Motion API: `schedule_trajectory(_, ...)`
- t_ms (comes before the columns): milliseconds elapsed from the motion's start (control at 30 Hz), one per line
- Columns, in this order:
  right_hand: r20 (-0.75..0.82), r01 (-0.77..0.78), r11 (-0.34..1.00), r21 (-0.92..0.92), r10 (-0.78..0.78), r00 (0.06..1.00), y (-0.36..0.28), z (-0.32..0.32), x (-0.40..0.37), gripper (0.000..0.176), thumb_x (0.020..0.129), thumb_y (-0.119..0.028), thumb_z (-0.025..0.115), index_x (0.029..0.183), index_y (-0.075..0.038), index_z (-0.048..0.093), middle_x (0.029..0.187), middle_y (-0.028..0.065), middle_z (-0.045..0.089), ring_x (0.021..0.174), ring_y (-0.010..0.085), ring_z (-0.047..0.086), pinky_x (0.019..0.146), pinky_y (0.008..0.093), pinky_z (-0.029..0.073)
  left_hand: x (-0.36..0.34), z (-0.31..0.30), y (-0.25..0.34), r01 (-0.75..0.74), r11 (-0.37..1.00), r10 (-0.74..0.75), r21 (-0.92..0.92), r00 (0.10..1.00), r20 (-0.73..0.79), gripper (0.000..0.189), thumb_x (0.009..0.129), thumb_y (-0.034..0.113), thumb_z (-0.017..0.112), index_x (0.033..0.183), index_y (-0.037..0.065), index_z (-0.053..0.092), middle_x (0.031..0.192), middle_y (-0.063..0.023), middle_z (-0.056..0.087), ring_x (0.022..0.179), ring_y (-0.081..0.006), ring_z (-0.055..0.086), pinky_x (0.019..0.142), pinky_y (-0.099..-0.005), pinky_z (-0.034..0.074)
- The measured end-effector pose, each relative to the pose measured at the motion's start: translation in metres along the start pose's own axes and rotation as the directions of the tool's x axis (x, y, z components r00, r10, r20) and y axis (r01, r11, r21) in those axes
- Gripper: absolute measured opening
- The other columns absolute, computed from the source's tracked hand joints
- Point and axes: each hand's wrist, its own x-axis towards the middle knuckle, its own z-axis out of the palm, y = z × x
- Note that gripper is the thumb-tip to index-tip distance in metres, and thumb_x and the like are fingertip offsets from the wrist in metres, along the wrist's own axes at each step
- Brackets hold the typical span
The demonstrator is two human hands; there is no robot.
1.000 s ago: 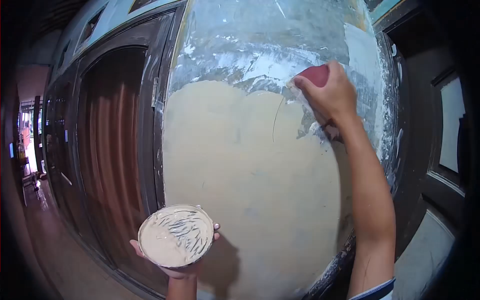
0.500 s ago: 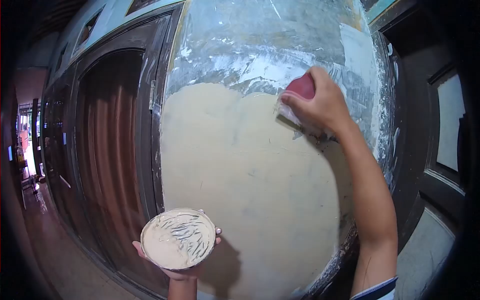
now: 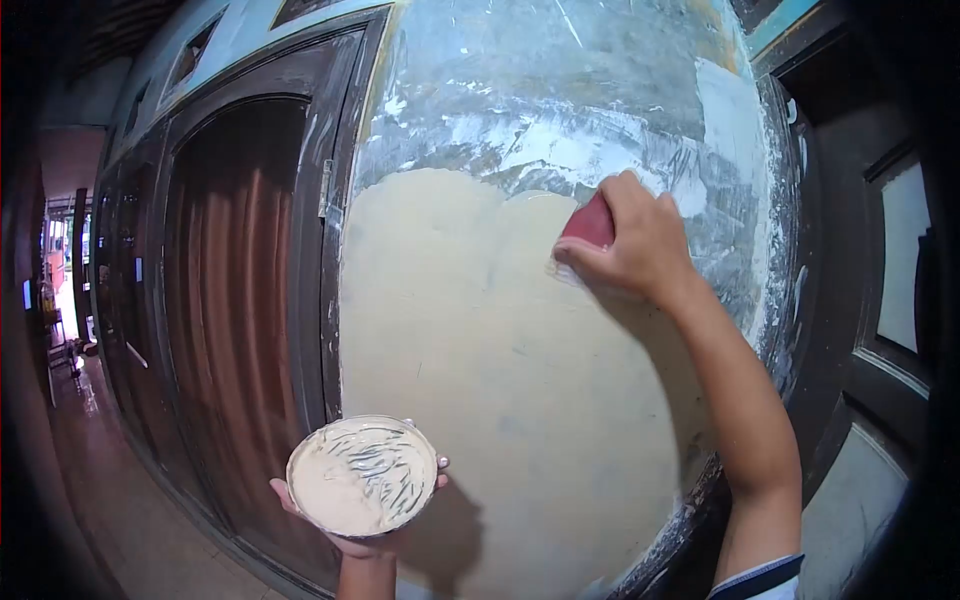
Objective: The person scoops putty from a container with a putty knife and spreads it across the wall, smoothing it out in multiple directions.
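My right hand point(image 3: 648, 240) grips a red putty scraper point(image 3: 591, 222), its fingers closed around the back of it. The scraper's lower edge lies against the wall, partly hidden, at the upper right border of a smooth cream putty coat point(image 3: 480, 340). Below and to the left, my left hand point(image 3: 362, 549) supports a round bowl point(image 3: 292, 497) from underneath, fingertips showing at both sides. Cream putty point(image 3: 335, 490) fills the bowl, its surface streaked with dark ridges on the right half.
Above the coat, the bluish-grey wall point(image 3: 620, 60) is patchy, with white smears. To the left stands a dark wooden door frame point(image 3: 335, 260) with a brown curtain point(image 3: 235, 290). A dark panelled door point(image 3: 850, 330) is on the right. A corridor point(image 3: 85, 400) runs off at far left.
My right hand has moved the scraper down and slightly left along the wall. The bowl stays nearly in place in my left hand. The view has shifted a little.
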Motion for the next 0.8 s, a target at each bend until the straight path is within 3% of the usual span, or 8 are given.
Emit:
schedule_trajectory(100,-0.128,-0.388,0.917,0.098,0.398,0.908,0.018,-0.014,0.030,0.071,0.077,-0.066,0.079,0.110,-0.005,0.060,0.110,0.0147,0.064,0.102,0.0362,0.065,0.089,0.0491,0.048,0.001,0.007,-0.001,0.026,0.999,-0.026,-0.022,0.999,-0.018,0.123,0.079,0.098,0.039,0.154,0.000,0.038,0.147,-0.0372,0.044,0.110,-0.0612,0.058,0.087,-0.0679,0.056)
schedule_trajectory(200,-0.205,-0.365,0.922,0.125,0.384,0.900,0.033,-0.016,0.029,0.070,0.077,-0.065,0.080,0.108,-0.006,0.059,0.109,0.0151,0.065,0.101,0.0377,0.065,0.088,0.0497,0.049,0.002,0.007,0.000,0.014,1.000,-0.014,-0.012,1.000,-0.012,0.123,0.079,0.098,0.038,0.155,0.001,0.037,0.146,-0.0372,0.046,0.109,-0.0612,0.059,0.087,-0.0680,0.056)
schedule_trajectory(267,-0.091,-0.179,0.965,0.191,0.199,0.976,0.020,-0.015,0.009,0.069,0.076,-0.063,0.082,0.107,-0.006,0.058,0.110,0.0153,0.064,0.101,0.0375,0.065,0.089,0.0494,0.049,0.001,0.001,0.003,0.009,1.000,-0.008,-0.017,1.000,0.021,0.122,0.079,0.098,0.038,0.154,0.002,0.038,0.145,-0.0369,0.046,0.108,-0.0615,0.059,0.086,-0.0679,0.056)
schedule_trajectory(367,0.025,0.017,1.000,-0.015,-0.017,1.000,-0.003,-0.002,-0.010,0.071,0.077,-0.065,0.079,0.111,-0.006,0.060,0.113,0.0142,0.064,0.105,0.0347,0.065,0.090,0.0491,0.047,0.002,0.004,0.002,0.006,1.000,-0.006,-0.006,1.000,-0.021,0.120,0.081,0.097,0.036,0.155,0.002,0.038,0.146,-0.0371,0.045,0.109,-0.0621,0.059,0.088,-0.0696,0.056)
schedule_trajectory(467,-0.187,-0.283,0.959,0.002,0.278,0.942,0.014,-0.005,0.026,0.071,0.078,-0.065,0.078,0.112,-0.005,0.060,0.113,0.0141,0.064,0.106,0.0352,0.065,0.091,0.0492,0.048,0.001,0.007,0.001,0.057,0.998,-0.057,-0.028,0.998,-0.003,0.120,0.081,0.097,0.037,0.156,0.003,0.037,0.147,-0.0376,0.044,0.111,-0.0641,0.057,0.089,-0.0721,0.054)
schedule_trajectory(600,-0.045,-0.399,0.901,0.173,0.412,0.910,0.019,-0.029,0.024,0.069,0.078,-0.064,0.078,0.110,-0.005,0.060,0.112,0.0145,0.065,0.107,0.0363,0.065,0.092,0.0488,0.049,0.002,-0.001,0.006,0.102,0.992,-0.099,-0.071,0.994,0.044,0.120,0.081,0.096,0.039,0.156,0.003,0.037,0.148,-0.0385,0.043,0.113,-0.0669,0.054,0.090,-0.0743,0.053)
schedule_trajectory(733,-0.065,0.084,0.996,-0.015,-0.085,0.994,-0.003,0.001,-0.010,0.072,0.075,-0.064,0.082,0.109,-0.005,0.058,0.105,0.0151,0.061,0.093,0.0390,0.065,0.081,0.0471,0.052,0.003,-0.008,0.008,0.075,0.997,-0.072,-0.034,0.995,0.070,0.123,0.080,0.097,0.040,0.156,0.001,0.036,0.147,-0.0388,0.043,0.115,-0.0670,0.053,0.089,-0.0746,0.053)
schedule_trajectory(800,-0.090,0.048,0.998,-0.049,-0.052,0.995,0.005,0.000,0.006,0.072,0.076,-0.064,0.081,0.109,-0.005,0.057,0.107,0.0147,0.061,0.094,0.0394,0.065,0.082,0.0469,0.052,0.003,0.000,0.008,0.112,0.993,-0.112,-0.048,0.994,-0.002,0.124,0.079,0.097,0.040,0.156,0.001,0.036,0.148,-0.0389,0.042,0.115,-0.0669,0.053,0.089,-0.0743,0.053)
